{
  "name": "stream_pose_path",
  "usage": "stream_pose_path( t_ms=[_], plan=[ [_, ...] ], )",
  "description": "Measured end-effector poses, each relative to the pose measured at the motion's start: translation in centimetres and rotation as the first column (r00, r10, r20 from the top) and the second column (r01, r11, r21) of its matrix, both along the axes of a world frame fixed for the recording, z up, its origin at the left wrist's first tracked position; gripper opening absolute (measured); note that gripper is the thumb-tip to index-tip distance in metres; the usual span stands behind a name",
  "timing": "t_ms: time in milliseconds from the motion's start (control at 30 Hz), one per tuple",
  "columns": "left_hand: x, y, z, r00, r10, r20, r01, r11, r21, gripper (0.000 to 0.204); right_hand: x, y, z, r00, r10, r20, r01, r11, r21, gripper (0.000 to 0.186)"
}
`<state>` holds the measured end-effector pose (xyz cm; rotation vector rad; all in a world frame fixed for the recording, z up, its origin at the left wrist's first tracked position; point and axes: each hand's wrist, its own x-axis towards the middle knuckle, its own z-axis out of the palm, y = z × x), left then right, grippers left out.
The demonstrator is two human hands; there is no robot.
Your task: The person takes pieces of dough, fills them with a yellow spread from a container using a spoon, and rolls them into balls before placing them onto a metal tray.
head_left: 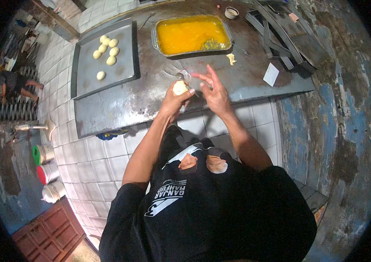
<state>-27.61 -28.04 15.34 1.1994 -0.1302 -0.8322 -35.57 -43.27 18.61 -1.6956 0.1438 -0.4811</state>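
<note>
My left hand (174, 98) holds a pale lump of dough (180, 87) near the front middle of the metal table (128, 102). A small silver spoon-like object (180, 76) shows just above the lump; I cannot tell whether it is held or lying there. My right hand (212, 89) is beside it on the right, fingers apart, the longest ones stretched toward the table. A thin pale smear or sheet (172, 69) lies behind my hands. A grey tray (119, 70) on the left holds several dough balls (111, 60).
A rectangular pan of yellow liquid (181, 32) sits at the back, near a small cup (231, 12), a yellow scrap (231, 58) and a white card (271, 74). Stacked metal trays (292, 39) occupy the right. Lidded buckets (46, 174) and another person (15, 83) are off to the left.
</note>
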Motion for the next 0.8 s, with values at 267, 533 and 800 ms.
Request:
stream_pose_path(
  t_ms=[267, 533, 800],
  plan=[
    [-5.1, -2.0, 5.2, 0.829, 0.099, 0.551, -0.228, 0.959, 0.171, 0.045, -3.7, 1.2, 0.0, 0.972, -0.119, -0.203, 0.126, 0.992, 0.022, 0.050],
    [-4.6, 4.4, 6.4, 0.627, -0.467, 0.623, 0.012, 0.806, 0.592, 0.047, -3.6, 2.1, 4.9, 0.906, 0.398, -0.145, -0.423, 0.831, -0.361, 0.048],
    [-3.6, 10.8, 7.7, 0.872, -0.157, 0.464, -0.077, 0.891, 0.447, 0.067, 3.0, 5.6, 1.6, 0.722, 0.690, -0.057, -0.623, 0.684, 0.380, 0.063]
  ],
)
